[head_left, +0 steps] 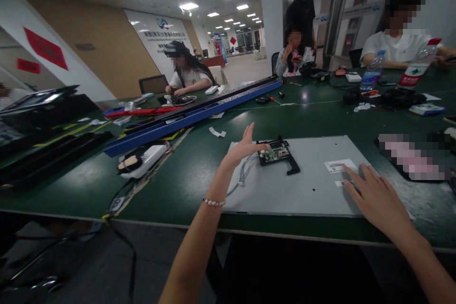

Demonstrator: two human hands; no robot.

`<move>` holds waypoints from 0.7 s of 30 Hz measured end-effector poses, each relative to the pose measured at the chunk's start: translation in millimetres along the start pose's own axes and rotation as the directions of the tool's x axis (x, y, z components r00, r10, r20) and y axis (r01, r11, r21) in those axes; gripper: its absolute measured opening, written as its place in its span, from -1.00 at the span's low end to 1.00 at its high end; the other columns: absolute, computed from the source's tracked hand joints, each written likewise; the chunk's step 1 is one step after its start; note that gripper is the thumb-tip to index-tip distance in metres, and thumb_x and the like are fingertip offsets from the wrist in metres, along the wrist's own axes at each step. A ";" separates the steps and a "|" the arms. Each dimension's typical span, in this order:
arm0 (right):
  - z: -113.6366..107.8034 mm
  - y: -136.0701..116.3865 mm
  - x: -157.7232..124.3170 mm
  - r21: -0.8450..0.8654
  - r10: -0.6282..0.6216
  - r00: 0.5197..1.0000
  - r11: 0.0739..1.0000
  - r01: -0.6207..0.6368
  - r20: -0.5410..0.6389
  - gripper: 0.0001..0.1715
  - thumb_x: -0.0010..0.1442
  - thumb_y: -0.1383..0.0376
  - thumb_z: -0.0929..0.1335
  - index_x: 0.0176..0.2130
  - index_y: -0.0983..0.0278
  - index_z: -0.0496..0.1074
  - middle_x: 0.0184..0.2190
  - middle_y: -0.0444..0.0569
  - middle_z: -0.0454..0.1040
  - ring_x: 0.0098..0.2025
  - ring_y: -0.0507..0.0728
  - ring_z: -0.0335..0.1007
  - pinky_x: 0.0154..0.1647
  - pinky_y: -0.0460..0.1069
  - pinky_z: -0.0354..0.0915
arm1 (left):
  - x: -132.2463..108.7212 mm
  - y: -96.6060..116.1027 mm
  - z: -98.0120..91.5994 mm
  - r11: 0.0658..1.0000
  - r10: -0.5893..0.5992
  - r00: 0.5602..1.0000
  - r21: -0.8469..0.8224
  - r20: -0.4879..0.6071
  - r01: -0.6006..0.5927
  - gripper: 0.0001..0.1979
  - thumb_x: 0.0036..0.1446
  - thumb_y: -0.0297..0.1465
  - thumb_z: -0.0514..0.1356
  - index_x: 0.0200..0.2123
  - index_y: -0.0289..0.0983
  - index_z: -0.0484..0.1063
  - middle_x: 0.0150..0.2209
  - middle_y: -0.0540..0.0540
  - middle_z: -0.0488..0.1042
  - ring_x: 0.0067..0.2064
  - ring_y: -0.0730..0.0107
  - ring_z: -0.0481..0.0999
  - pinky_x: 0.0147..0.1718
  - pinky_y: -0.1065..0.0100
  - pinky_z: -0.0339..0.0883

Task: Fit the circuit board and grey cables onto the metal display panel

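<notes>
A flat grey metal panel [309,185] lies on the green table [185,171] in front of me. On its far left part sits a small black bracket with a green circuit board [276,153], and grey wires trail from it to the left. My left hand [242,147] is raised at the panel's far left corner, fingers stretched out, its thumb reaching toward the circuit board. My right hand [374,197] lies flat on the panel's right part, fingers spread, next to a small white label [335,166]. Neither hand holds anything.
A long blue rail [192,116] runs diagonally across the table. A white device with a black pad [140,161] lies to the left. Water bottles [372,73], cables and small items crowd the far right. Several people sit or stand at the far side.
</notes>
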State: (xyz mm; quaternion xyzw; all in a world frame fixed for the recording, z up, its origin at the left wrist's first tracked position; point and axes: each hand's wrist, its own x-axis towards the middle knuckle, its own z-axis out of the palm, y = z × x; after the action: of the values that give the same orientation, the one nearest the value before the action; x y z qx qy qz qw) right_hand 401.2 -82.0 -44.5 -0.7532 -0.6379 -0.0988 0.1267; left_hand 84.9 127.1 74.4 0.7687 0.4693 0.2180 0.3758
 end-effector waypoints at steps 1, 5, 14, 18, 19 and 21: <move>-0.7 -0.3 0.4 -0.003 0.000 1.000 1.000 0.000 0.005 -0.35 0.37 0.09 0.04 0.30 0.26 0.22 0.27 0.27 0.21 0.34 0.42 0.05 0.19 0.35 0.15 | 7.6 -2.5 2.9 1.000 -0.015 1.000 0.008 0.008 0.015 0.18 -0.07 -0.06 0.35 0.42 -0.19 -0.31 0.44 -0.24 -0.46 0.43 -0.05 -0.43 0.34 -0.02 -0.30; -1.3 0.8 1.3 0.002 -0.001 1.000 1.000 0.001 0.019 -0.35 0.37 0.08 0.04 0.29 0.26 0.24 0.27 0.29 0.21 0.34 0.43 0.05 0.19 0.35 0.16 | 23.0 -27.6 17.5 0.997 -0.030 0.998 0.070 0.063 0.025 0.26 -0.21 -0.11 0.42 0.42 -0.29 -0.23 0.43 -0.35 -0.34 0.43 -0.10 -0.36 0.34 -0.01 -0.29; 1.9 3.8 0.2 -0.005 0.000 1.000 1.000 0.000 0.016 -0.36 0.37 0.07 0.06 0.28 0.24 0.24 0.28 0.25 0.21 0.34 0.42 0.05 0.20 0.35 0.16 | 15.3 -42.3 18.9 0.999 -0.022 0.986 -0.023 0.163 0.026 0.25 -0.19 -0.14 0.40 0.43 -0.27 -0.27 0.37 -0.36 0.02 0.33 -0.05 0.15 0.28 0.00 0.00; 2.2 4.5 1.3 0.009 0.008 1.000 1.000 -0.009 0.028 -0.35 0.37 0.07 0.06 0.29 0.24 0.24 0.28 0.27 0.20 0.34 0.43 0.05 0.20 0.36 0.14 | 11.2 -33.7 21.7 1.000 0.008 0.980 -0.019 0.201 -0.004 0.27 -0.20 -0.13 0.41 0.42 -0.39 -0.27 0.36 -0.41 0.03 0.34 -0.06 0.13 0.29 0.04 -0.01; 2.1 4.5 1.5 0.011 0.009 1.000 1.000 -0.010 0.030 -0.35 0.37 0.07 0.06 0.29 0.25 0.24 0.28 0.27 0.20 0.34 0.43 0.05 0.21 0.36 0.14 | 9.6 -31.3 23.1 1.000 0.016 0.977 -0.018 0.214 -0.012 0.28 -0.20 -0.14 0.41 0.42 -0.42 -0.27 0.36 -0.43 0.03 0.34 -0.07 0.12 0.30 0.05 -0.01; 1.8 4.5 1.9 0.008 0.011 0.999 1.000 -0.011 0.034 -0.35 0.37 0.06 0.06 0.28 0.24 0.24 0.28 0.26 0.20 0.33 0.43 0.05 0.21 0.36 0.14 | 6.0 -26.3 26.4 0.999 0.038 0.972 -0.012 0.232 -0.036 0.29 -0.21 -0.14 0.41 0.41 -0.44 -0.28 0.35 -0.44 0.04 0.35 -0.10 0.09 0.30 0.04 -0.03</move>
State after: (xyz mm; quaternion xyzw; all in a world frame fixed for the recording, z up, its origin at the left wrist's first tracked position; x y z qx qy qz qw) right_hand 405.9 -80.4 -45.9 -0.7576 -0.6363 -0.0826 0.1193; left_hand 91.2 129.8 37.3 0.7961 0.4070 0.1353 0.4270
